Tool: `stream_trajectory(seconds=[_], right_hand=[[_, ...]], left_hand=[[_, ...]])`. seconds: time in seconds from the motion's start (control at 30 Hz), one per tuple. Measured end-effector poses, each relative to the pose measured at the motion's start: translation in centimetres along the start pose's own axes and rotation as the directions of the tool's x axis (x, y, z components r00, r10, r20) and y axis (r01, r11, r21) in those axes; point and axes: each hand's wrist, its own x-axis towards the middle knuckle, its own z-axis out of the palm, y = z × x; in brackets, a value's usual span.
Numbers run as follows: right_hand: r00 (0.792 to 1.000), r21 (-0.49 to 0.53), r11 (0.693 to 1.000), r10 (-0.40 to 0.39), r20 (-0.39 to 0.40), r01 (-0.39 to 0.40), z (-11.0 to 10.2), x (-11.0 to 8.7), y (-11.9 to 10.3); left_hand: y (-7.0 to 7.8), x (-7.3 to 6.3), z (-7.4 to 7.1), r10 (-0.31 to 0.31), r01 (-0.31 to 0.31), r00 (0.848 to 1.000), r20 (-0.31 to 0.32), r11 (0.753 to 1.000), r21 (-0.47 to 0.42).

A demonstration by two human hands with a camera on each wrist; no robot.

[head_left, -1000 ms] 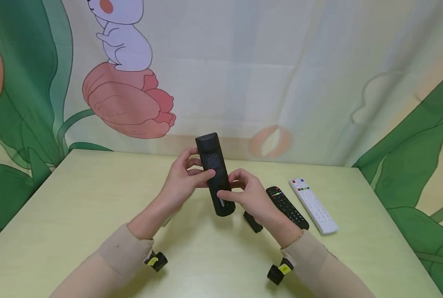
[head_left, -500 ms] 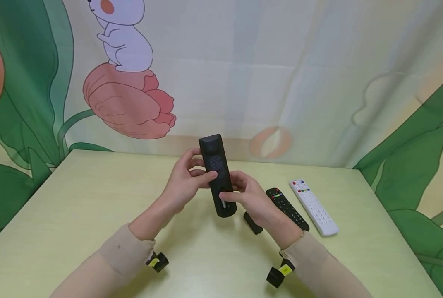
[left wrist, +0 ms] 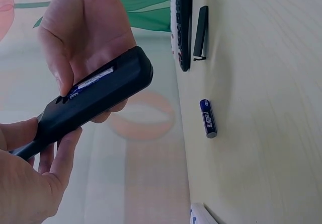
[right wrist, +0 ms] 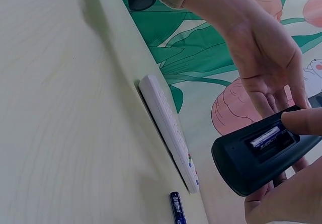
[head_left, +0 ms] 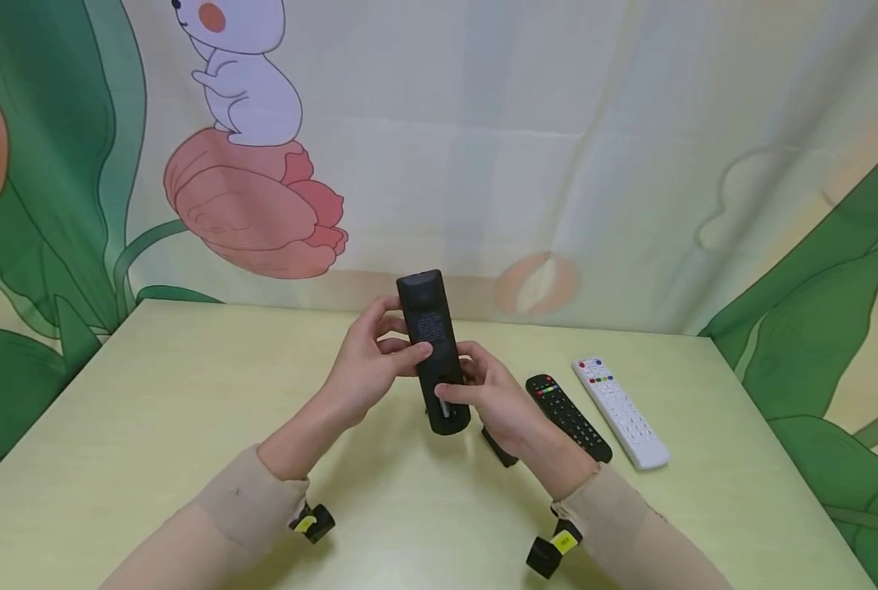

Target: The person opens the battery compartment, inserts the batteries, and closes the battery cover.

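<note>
A black remote control (head_left: 431, 352) is held above the table with its back facing up. My left hand (head_left: 368, 365) grips its middle, thumb across the back and fingers round the far side. Lower down, my right hand (head_left: 493, 401) holds it too, the thumb at the uncovered battery compartment and the fingers behind. A blue-and-white battery (right wrist: 265, 137) lies in that compartment, and the rest of the bay looks dark in the right wrist view. On the table below lies a loose blue battery (left wrist: 208, 118). The black battery cover (left wrist: 201, 32) lies near the right hand.
To the right, a black remote (head_left: 567, 418) lies beside a white remote (head_left: 621, 414), buttons up. Another white remote (right wrist: 168, 128) lies on the left of the table (head_left: 151, 426). A printed curtain (head_left: 439, 147) hangs behind the far edge.
The held remote has moved slightly right and down with both hands. Both grips look the same, the right thumb staying at the battery compartment.
</note>
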Motion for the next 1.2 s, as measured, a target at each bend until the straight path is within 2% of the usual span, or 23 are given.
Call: stream_trajectory(seconds=[0.23, 0.87, 1.03, 1.2], right_hand=[[1.000, 0.000, 1.000, -0.008, -0.018, 0.008, 0.30, 0.00, -0.30], [0.999, -0.071, 0.997, -0.031, -0.033, 0.029, 0.53, -0.39, 0.04], [0.999, -0.103, 0.994, -0.045, -0.008, 0.044, 0.42, -0.47, -0.05], [0.997, -0.122, 0.990, -0.058, 0.050, 0.064, -0.18, -0.43, -0.11]], left_hand=[[0.11, 0.23, -0.06, 0.011, -0.011, 1.000, -0.005, 1.000, 0.012], [-0.02, 0.02, 0.08, -0.016, 0.016, 1.000, -0.001, 1.000, 0.015], [0.01, -0.03, -0.10, -0.023, 0.023, 1.000, -0.009, 1.000, 0.005], [0.02, 0.07, -0.31, -0.036, 0.036, 0.999, -0.010, 0.999, 0.000]])
